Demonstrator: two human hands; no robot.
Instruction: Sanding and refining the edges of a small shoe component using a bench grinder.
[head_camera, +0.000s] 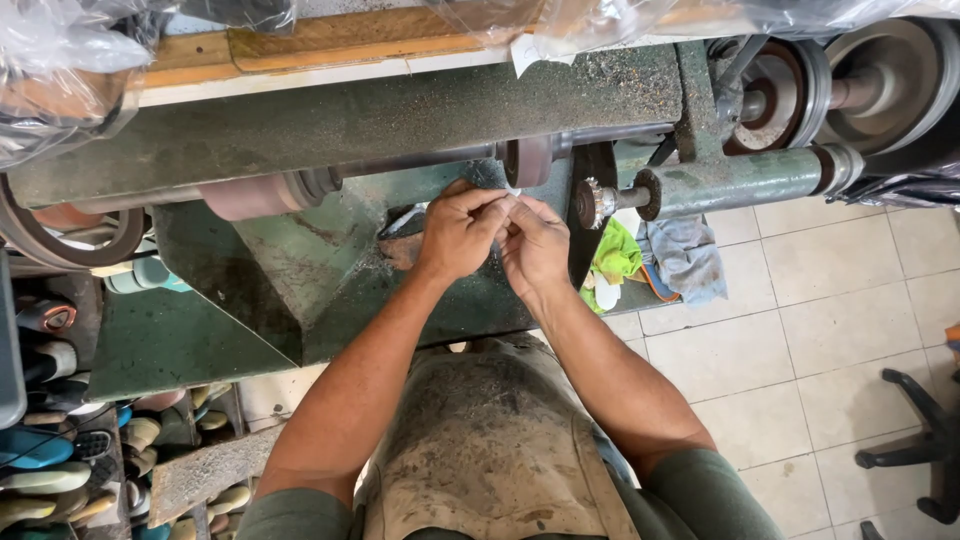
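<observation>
My left hand (460, 230) and my right hand (533, 245) meet in front of a green grinding machine (350, 120). Together they pinch a small white piece (512, 192), holding it up close to a narrow dark wheel (527, 160) on the machine's shaft. The fingers of both hands are curled around the piece, and most of it is hidden by them. I cannot tell what the piece is. A worn, stained apron (490, 450) covers my front below the arms.
A wire brush wheel (598, 203) sticks out right of my hands. Green and grey rags (660, 255) lie beneath it. Large pulleys (880, 80) sit at the top right. Shoe soles (60, 470) fill shelves at the left. An office chair base (915, 440) stands on the tiled floor.
</observation>
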